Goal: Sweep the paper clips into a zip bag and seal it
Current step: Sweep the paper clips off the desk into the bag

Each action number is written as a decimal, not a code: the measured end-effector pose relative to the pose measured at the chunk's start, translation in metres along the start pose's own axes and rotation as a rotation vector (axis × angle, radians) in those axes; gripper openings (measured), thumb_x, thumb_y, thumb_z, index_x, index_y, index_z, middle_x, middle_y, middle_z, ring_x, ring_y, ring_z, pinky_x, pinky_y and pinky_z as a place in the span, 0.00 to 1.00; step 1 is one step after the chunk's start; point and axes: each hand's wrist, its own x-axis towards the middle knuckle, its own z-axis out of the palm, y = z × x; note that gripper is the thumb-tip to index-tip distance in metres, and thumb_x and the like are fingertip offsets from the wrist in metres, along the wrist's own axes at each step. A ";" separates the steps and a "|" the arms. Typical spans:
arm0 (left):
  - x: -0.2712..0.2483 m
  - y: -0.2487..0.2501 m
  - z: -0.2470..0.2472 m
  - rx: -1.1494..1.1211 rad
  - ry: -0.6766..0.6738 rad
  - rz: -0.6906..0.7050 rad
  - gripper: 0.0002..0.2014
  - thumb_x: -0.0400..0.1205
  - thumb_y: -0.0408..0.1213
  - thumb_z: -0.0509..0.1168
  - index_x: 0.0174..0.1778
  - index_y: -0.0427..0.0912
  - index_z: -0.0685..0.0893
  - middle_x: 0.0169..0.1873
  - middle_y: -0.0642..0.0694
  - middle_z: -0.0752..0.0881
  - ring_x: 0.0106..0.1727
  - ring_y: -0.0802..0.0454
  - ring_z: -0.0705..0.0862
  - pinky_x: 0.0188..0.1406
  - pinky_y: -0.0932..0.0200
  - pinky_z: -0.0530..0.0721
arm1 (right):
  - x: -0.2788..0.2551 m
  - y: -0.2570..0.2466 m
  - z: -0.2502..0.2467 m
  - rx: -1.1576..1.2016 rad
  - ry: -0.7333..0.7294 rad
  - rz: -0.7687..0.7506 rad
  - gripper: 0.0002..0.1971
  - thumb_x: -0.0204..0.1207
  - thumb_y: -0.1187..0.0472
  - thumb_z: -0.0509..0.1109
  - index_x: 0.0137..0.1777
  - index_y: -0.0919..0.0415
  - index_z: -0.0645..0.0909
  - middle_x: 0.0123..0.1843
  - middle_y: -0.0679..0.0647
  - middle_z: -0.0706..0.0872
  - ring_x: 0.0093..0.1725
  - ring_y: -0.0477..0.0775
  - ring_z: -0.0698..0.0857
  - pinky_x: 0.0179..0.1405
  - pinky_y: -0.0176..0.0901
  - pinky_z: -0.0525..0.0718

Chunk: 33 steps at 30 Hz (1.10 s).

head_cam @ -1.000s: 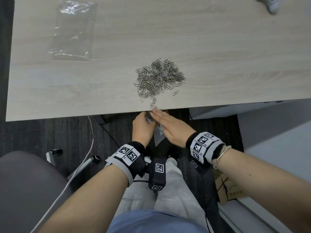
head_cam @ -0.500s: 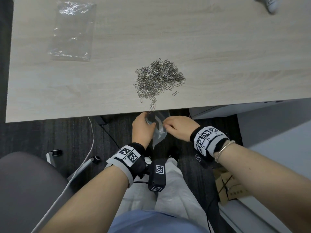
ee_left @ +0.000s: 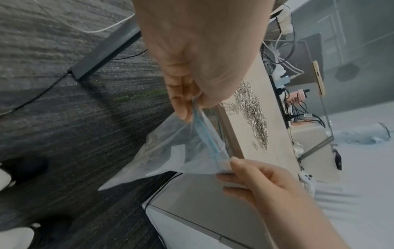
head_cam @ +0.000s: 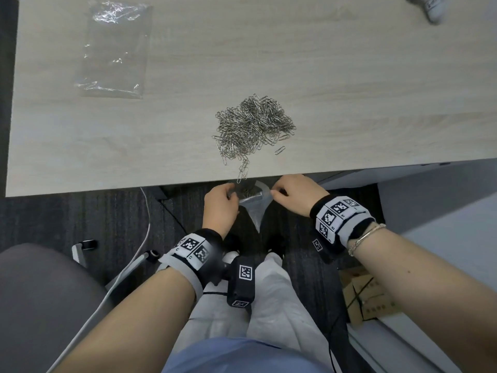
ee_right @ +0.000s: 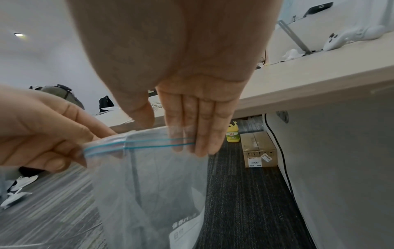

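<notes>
A heap of silver paper clips point(head_cam: 254, 127) lies on the wooden table point(head_cam: 349, 90) near its front edge, with a short string of clips point(head_cam: 243, 170) reaching the edge. Just below that edge hangs a clear zip bag point(head_cam: 252, 208) with a blue zip line point(ee_right: 138, 145). My left hand point(head_cam: 220, 205) pinches the bag's left top corner. My right hand point(head_cam: 293, 195) pinches the right top corner between thumb and fingers point(ee_right: 192, 134). Some clips show inside the bag's mouth. The heap also shows in the left wrist view point(ee_left: 253, 118).
A second clear plastic bag point(head_cam: 115, 47) lies flat at the table's far left. A white controller point(head_cam: 433, 6) sits at the far right corner. Below the table are dark carpet, a grey chair point(head_cam: 40, 305), cables, a cardboard box point(ee_right: 259, 151) and a grey cabinet point(ee_right: 341, 151).
My right hand moved right from the middle of the bag's mouth to its right corner, stretching the top of the bag. The left hand kept its hold. The heap did not move.
</notes>
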 end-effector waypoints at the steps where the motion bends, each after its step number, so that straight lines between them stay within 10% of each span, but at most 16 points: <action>1: 0.001 0.000 0.000 -0.022 -0.002 -0.006 0.18 0.83 0.29 0.60 0.69 0.34 0.78 0.57 0.36 0.85 0.44 0.41 0.89 0.48 0.54 0.89 | -0.001 -0.001 -0.002 0.007 -0.016 -0.014 0.19 0.81 0.50 0.56 0.54 0.61 0.84 0.53 0.56 0.88 0.50 0.58 0.85 0.50 0.48 0.82; 4: 0.001 0.003 0.002 -0.079 -0.009 -0.004 0.14 0.80 0.27 0.64 0.61 0.34 0.83 0.49 0.41 0.85 0.39 0.46 0.87 0.30 0.70 0.86 | -0.005 -0.003 -0.011 0.055 0.012 -0.046 0.17 0.80 0.55 0.60 0.61 0.61 0.83 0.57 0.55 0.87 0.55 0.56 0.84 0.54 0.44 0.79; 9: 0.001 0.004 0.006 -0.148 0.008 -0.048 0.17 0.77 0.30 0.70 0.62 0.33 0.83 0.47 0.46 0.84 0.48 0.38 0.89 0.51 0.45 0.89 | -0.002 0.001 -0.025 0.209 0.309 0.013 0.15 0.80 0.59 0.59 0.63 0.60 0.81 0.58 0.56 0.85 0.53 0.52 0.82 0.57 0.42 0.77; 12: 0.003 -0.001 0.009 -0.149 0.012 -0.057 0.13 0.75 0.35 0.71 0.55 0.39 0.85 0.47 0.44 0.87 0.47 0.39 0.89 0.53 0.41 0.88 | 0.019 0.012 -0.033 0.222 0.425 0.069 0.25 0.79 0.65 0.55 0.78 0.59 0.65 0.79 0.57 0.67 0.77 0.55 0.66 0.77 0.44 0.60; 17: 0.004 0.000 0.011 -0.137 0.026 -0.048 0.17 0.75 0.36 0.72 0.59 0.38 0.84 0.49 0.39 0.88 0.49 0.41 0.89 0.55 0.44 0.87 | 0.053 0.018 -0.048 0.130 0.273 0.095 0.31 0.81 0.63 0.51 0.83 0.58 0.46 0.85 0.58 0.45 0.84 0.55 0.45 0.83 0.49 0.42; 26: 0.003 0.002 0.022 -0.225 0.079 -0.065 0.22 0.73 0.34 0.74 0.61 0.30 0.80 0.53 0.37 0.84 0.51 0.38 0.87 0.54 0.39 0.86 | 0.020 -0.004 -0.010 0.074 0.216 0.042 0.32 0.82 0.61 0.49 0.82 0.62 0.39 0.84 0.59 0.39 0.83 0.53 0.41 0.81 0.44 0.40; 33: 0.009 -0.006 0.031 -0.226 0.066 -0.065 0.15 0.65 0.46 0.71 0.45 0.46 0.82 0.45 0.42 0.87 0.46 0.42 0.88 0.48 0.41 0.89 | 0.010 -0.004 -0.005 0.145 0.272 0.035 0.33 0.81 0.63 0.49 0.82 0.61 0.38 0.85 0.56 0.41 0.84 0.50 0.42 0.82 0.44 0.41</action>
